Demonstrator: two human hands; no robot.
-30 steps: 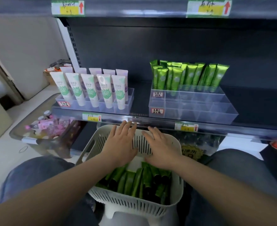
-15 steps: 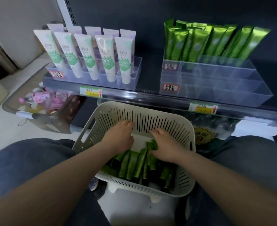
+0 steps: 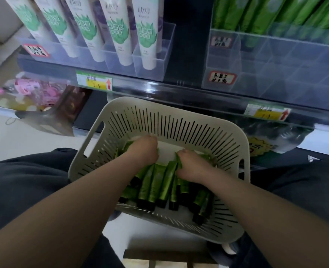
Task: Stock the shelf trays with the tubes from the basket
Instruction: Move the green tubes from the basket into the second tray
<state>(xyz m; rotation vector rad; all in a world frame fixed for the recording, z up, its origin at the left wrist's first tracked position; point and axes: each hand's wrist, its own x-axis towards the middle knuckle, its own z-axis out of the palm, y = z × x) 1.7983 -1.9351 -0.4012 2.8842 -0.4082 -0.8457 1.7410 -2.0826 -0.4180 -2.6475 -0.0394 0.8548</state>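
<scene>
A white slotted basket (image 3: pixel 181 120) sits between my knees below the shelf. Several green tubes with black caps (image 3: pixel 155 182) lie in it. My left hand (image 3: pixel 143 151) is down in the basket's left side, fingers curled around green tubes. My right hand (image 3: pixel 190 167) is beside it, fingers closed on the flat ends of other green tubes. On the shelf above, the clear right tray (image 3: pixel 275 60) holds green tubes (image 3: pixel 256 12) in its back rows, with front compartments bare. The clear left tray (image 3: pixel 152 62) holds white tubes (image 3: pixel 119 29).
Yellow and green price tags (image 3: pixel 95 82) sit on the shelf's front rail (image 3: pixel 179 89). A clear bin with pink items (image 3: pixel 34 91) stands on the floor at left. My dark-trousered knees flank the basket. Green packaging (image 3: pixel 272 136) lies under the shelf at right.
Both hands have dropped from the basket's far rim into the basket and closed on green tubes. The camera has tilted down and moved closer.
</scene>
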